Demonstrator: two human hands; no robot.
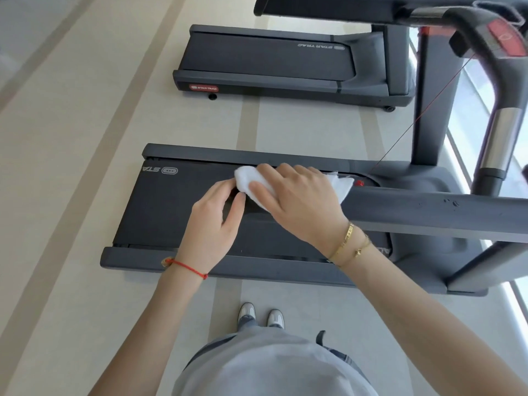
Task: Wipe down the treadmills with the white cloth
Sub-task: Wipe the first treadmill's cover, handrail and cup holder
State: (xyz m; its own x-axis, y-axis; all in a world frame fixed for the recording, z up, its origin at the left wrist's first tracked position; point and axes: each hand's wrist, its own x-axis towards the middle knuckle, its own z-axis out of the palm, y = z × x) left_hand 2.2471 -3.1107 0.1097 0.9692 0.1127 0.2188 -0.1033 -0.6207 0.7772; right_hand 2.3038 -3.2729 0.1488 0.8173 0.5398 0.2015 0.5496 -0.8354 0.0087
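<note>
The left hand [213, 221] pinches one end of the white cloth [257, 181] with curled fingers; the right hand [297, 201] grips the rest, held over the near treadmill [160, 207]. Wiping looks barely begun here, and the far treadmill [257, 58] seems untouched.

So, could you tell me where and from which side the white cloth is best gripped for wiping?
Probably the bunched end of the cloth, from above. It lies crumpled along the handrail, with the right hand lying over its middle and the left hand at that end; the loose far end, past the right hand, looks likely to trail.
</note>
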